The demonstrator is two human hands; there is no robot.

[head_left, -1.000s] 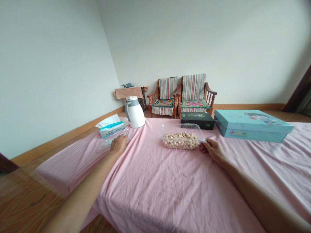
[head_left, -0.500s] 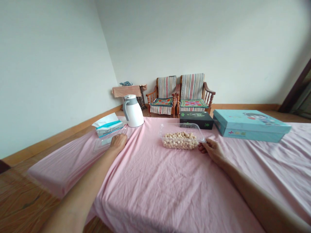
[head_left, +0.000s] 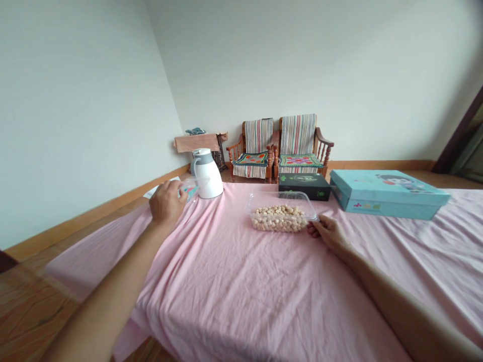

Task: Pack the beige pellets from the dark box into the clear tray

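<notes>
A clear plastic container (head_left: 277,193) stands on the pink cloth, holding many pale, round pieces (head_left: 279,216) that look like nuts or beans. At its right-hand edge, my right hand (head_left: 330,234) pinches the rim between thumb and fingers. Over on the left, my left hand (head_left: 165,200) is closed on a clear plastic lid (head_left: 193,186), raised off the cloth and tilted. The lid overlaps the lower part of a white and grey thermos jug (head_left: 211,181). Behind my left hand a tissue pack (head_left: 151,192) is mostly hidden.
A black box (head_left: 305,187) lies behind the container, and a light blue box (head_left: 388,196) with a cartoon picture sits to its right. Two wooden armchairs (head_left: 298,141) and a small cloth-covered table (head_left: 196,142) stand by the far wall. The pink cloth (head_left: 264,291) hangs over the front edge.
My left hand has lifted the clear lid off the cloth, moving up and slightly left, now in front of the tissue pack. My right hand stays at the container's rim.
</notes>
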